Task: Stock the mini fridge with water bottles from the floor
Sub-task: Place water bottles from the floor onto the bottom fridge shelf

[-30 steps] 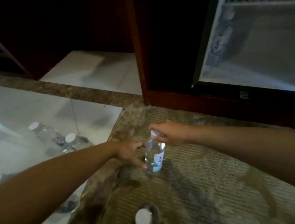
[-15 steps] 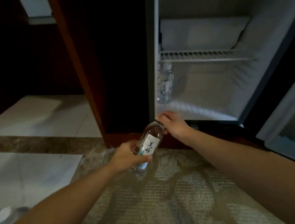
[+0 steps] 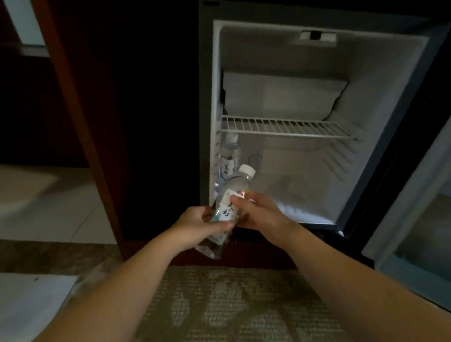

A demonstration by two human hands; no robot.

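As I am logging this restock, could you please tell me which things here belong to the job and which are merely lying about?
Part of the job:
water bottle, held tilted by left hand and right hand
mini fridge, door open
second bottle, standing inside at the fridge's left

Just there:
carpet
floor tiles
wooden post

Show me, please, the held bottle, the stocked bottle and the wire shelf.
held bottle [image 3: 226, 210], head view, on its label.
stocked bottle [image 3: 229, 154], head view, on its clear body above the label.
wire shelf [image 3: 285, 127], head view, middle of the grid.
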